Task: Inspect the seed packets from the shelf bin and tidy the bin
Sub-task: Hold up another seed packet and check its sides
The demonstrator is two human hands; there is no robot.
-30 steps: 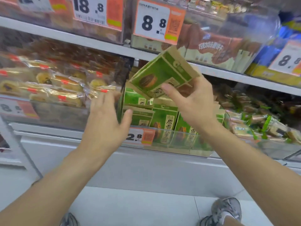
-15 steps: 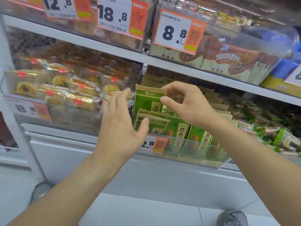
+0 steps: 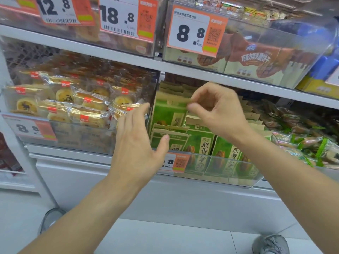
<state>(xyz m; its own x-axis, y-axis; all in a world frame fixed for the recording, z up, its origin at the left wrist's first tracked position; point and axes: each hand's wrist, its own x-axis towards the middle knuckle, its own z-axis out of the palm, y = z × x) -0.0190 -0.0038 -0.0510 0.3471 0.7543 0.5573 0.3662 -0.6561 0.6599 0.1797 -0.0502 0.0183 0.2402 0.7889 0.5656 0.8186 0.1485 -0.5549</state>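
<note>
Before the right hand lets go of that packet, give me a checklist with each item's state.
1. Right hand pinches the top edge of the green packet: ok.
2. Packet upright, inside the clear bin: ok.
3. Left hand open at the bin's left end, holding nothing: ok.
4. Front packets standing in a row: ok.
5. Packet seated at the bin floor: cannot tell.

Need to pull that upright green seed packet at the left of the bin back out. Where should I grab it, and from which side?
Pinch the tan top flap of the upright green packet from above, where the right hand already pinches it. Only that edge stands proud; the clear bin wall and neighbouring packets cover its lower half.
</note>
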